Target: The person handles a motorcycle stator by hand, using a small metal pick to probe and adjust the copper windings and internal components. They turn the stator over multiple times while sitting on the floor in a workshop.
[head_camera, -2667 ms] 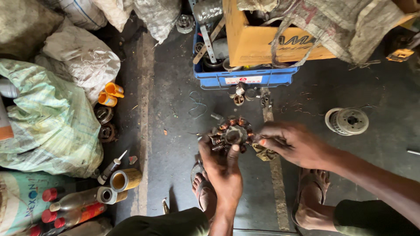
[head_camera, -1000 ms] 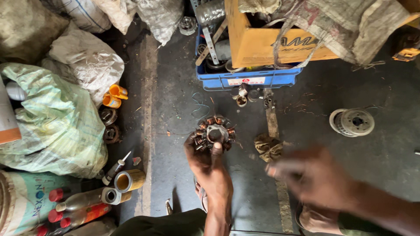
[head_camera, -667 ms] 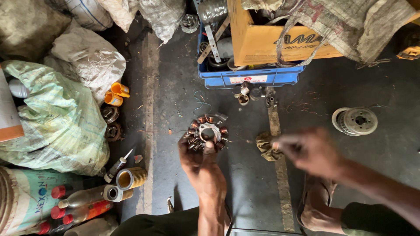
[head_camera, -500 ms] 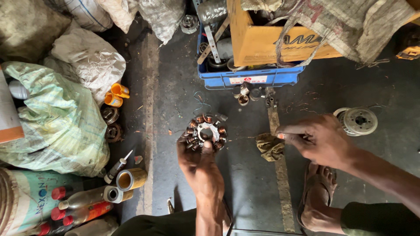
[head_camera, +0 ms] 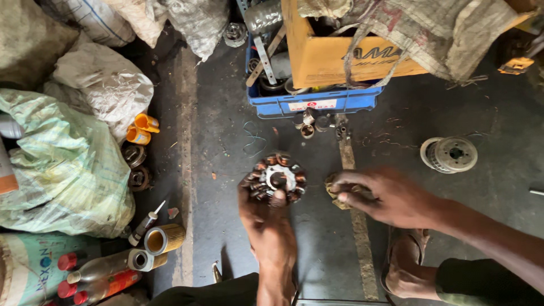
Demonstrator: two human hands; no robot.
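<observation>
The left hand (head_camera: 271, 224) has its grip closed on a round copper-wound stator (head_camera: 276, 178), held over the dark floor (head_camera: 226, 226) just below the blue crate (head_camera: 314, 102). Right of the stator, the right hand (head_camera: 391, 195) pinches a tan rag (head_camera: 338, 192).

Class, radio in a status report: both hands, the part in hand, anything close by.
Left hand grips the wound stator, held over the floor. Right hand closed on a rag beside it. Small metal parts and blue crate just ahead.
</observation>
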